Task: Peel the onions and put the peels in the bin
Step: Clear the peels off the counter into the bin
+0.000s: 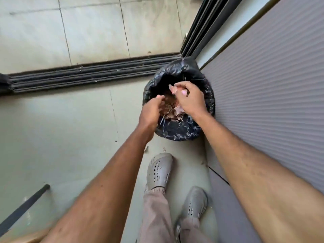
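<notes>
Peels [171, 106] sit bunched between both hands directly over the bin [177, 132] mouth, left hand [151, 111] cupped loosely under them, right hand [188, 98] pinching one scrap, drop path straight down

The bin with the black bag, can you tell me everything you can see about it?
The bin is round and lined with a crinkly, shiny black plastic bag folded over its rim. It stands upright on the floor in a corner, beside a ribbed grey wall and near a dark door track. Inside lie brownish-pink onion peels. The left hand and right hand hover over its opening, dropping peels.
</notes>
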A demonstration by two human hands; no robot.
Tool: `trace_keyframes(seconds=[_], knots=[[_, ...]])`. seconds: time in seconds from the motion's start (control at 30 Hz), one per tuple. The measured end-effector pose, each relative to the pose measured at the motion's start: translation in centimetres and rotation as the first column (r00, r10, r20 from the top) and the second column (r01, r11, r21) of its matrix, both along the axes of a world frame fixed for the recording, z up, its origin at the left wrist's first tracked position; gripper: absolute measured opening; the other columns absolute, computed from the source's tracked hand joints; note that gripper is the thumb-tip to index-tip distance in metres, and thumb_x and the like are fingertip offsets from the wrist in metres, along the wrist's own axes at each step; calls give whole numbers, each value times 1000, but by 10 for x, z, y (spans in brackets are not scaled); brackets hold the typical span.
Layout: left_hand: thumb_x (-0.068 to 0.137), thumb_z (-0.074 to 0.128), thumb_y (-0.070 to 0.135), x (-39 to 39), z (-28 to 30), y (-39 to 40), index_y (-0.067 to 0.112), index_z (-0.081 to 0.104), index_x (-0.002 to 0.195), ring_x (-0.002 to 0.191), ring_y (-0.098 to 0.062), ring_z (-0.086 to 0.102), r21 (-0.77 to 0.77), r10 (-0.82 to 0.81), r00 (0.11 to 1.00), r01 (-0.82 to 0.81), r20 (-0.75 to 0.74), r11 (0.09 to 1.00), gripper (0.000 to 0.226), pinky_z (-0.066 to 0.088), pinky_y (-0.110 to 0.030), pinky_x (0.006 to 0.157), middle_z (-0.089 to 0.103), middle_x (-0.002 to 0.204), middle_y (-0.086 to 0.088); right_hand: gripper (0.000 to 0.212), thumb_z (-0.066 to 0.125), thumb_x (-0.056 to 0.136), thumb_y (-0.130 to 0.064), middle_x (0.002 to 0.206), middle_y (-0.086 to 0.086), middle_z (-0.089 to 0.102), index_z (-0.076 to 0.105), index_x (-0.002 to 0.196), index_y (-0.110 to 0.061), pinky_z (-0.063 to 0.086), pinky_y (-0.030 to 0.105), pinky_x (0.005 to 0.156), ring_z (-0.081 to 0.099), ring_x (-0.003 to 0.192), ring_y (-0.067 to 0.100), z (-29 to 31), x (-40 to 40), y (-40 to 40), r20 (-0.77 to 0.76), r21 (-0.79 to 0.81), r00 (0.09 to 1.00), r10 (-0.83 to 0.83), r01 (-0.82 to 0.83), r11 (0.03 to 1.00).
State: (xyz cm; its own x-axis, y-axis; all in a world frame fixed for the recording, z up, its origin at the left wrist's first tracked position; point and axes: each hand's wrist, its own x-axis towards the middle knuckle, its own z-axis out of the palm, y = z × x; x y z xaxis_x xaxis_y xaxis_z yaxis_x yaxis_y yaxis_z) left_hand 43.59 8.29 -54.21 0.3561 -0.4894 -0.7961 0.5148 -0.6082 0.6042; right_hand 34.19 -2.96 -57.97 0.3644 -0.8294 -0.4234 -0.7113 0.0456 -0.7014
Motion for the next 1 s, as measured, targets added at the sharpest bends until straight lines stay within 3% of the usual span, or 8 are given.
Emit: trace_keyframes(seconds=[0.07,0.13,0.3,0.37,0.47,0.63,0.8,1.0], knots=[[106,43,33,0,-42,7,23,65,125,106,-9,59,9,-9,1000,9,17,1000,31,41,-24,93,64,109,9,28,64,98,-35,133,-3,63,70,124,-26,45,11,97,60,119,13,-43,-11,2,-99,56,979,177,-172,984],[105,45,33,-2,-68,22,23,64,131,112,-11,57,49,-23,997,19,79,999,34,41,-28,97,63,116,7,32,57,101,-31,142,-2,59,66,131,-24,38,24,111,52,131,15,-67,-24,13,-170,10,962,213,-215,977],[104,51,29,-18,-73,43,22,66,133,123,-13,58,83,-154,967,139,202,987,34,41,-36,113,66,129,6,20,60,97,-26,108,-8,74,66,116,-31,53,37,87,66,101,21,-53,-41,40,-245,-103,968,55,-82,991],[104,52,28,-18,-58,30,21,64,136,128,-14,55,88,-245,917,229,316,970,35,38,-32,114,63,137,2,36,69,92,-22,131,-4,64,64,127,-28,46,41,103,57,123,24,-43,-40,37,-333,-119,931,146,-195,974],[105,48,28,-15,-33,14,16,53,146,143,-19,40,171,-452,720,431,527,886,43,28,-31,119,49,152,-7,64,68,94,-30,165,-2,28,42,152,-30,22,50,123,23,152,28,-19,-32,37,-448,-71,839,308,-377,924],[106,42,34,-8,30,8,21,42,153,150,-22,27,328,-603,496,535,625,779,49,20,-38,124,33,162,-6,65,59,97,-31,168,-1,20,32,156,-31,14,52,125,15,155,32,57,-25,47,-436,-101,845,309,-387,917],[106,47,30,9,134,16,18,48,149,146,-21,34,262,-488,530,446,693,856,45,25,-35,121,43,155,-9,57,60,97,-30,160,5,38,43,152,-23,29,44,120,35,147,26,180,-16,53,-292,-199,930,223,-287,937],[106,48,25,-15,325,11,15,60,138,131,-21,48,27,-280,584,403,762,915,35,30,-21,106,58,134,-10,45,59,96,-27,143,1,52,54,140,-20,44,39,108,53,127,21,387,-34,63,-57,-377,982,179,-187,907]])
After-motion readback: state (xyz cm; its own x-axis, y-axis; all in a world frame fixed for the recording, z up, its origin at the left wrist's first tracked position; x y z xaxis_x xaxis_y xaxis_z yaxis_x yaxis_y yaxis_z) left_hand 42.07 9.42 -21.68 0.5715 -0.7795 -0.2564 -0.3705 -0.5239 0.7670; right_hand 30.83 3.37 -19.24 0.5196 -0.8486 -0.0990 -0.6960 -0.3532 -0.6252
